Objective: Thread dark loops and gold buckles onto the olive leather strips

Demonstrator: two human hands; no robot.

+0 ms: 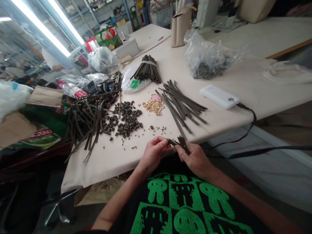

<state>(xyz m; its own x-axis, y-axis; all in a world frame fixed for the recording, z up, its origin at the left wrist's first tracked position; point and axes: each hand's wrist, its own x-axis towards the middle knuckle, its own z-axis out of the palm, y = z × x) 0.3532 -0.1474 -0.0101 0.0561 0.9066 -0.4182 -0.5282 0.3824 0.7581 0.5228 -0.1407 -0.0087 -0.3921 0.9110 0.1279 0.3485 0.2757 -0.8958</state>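
Observation:
Both hands meet at the near edge of a beige table [226, 120]. My left hand [154, 152] pinches one end of a dark olive strap [179, 141]; my right hand [193, 157] grips the same strap, folded between its fingers. Just beyond the hands lie a loose pile of similar straps [181, 104], a small heap of gold metal buckles [153, 105] and a scatter of small dark loops [125, 120]. A larger tangle of straps [85, 120] spreads at the left.
A white power bank [219, 96] with a black cable [246, 130] lies at the right. A banded strap bundle [147, 69], plastic bags [207, 58], a beige bag [180, 24] and boxes [36, 136] crowd the back and left.

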